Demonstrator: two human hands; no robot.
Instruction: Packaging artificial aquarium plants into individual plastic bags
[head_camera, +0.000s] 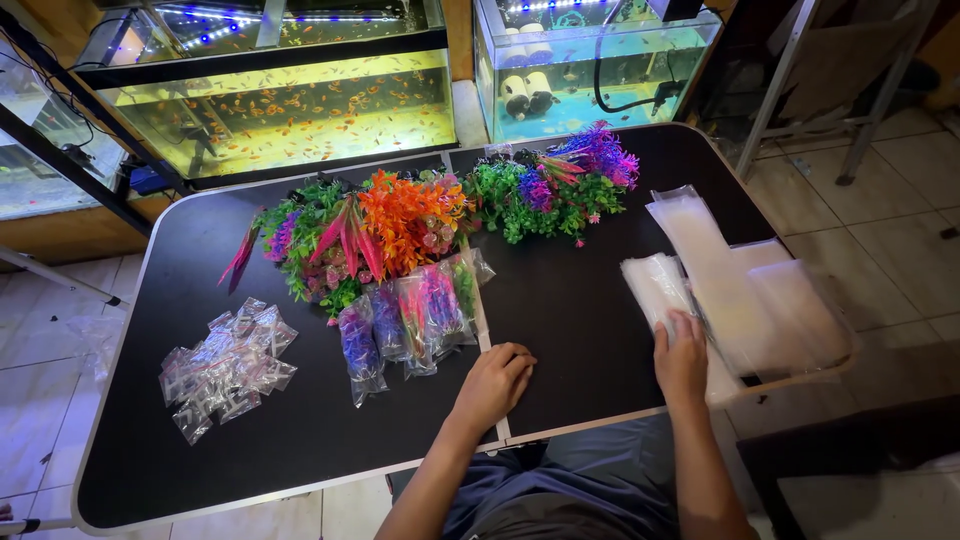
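Note:
My right hand (681, 358) rests flat on a stack of clear plastic bags (740, 290) at the right of the black table (570, 320), fingers pressing on the nearest bag. My left hand (495, 383) lies loosely curled on the table near its front edge, holding nothing. Just left of it lie several bagged artificial plants (405, 318). Behind them is a heap of loose colourful plastic aquarium plants (440, 215), green, orange, pink and purple.
A pile of small clear packets (228, 365) lies at the table's left. Fish tanks (280, 100) (590, 60) stand behind the table. A metal frame (810, 90) stands on the tiled floor at the right.

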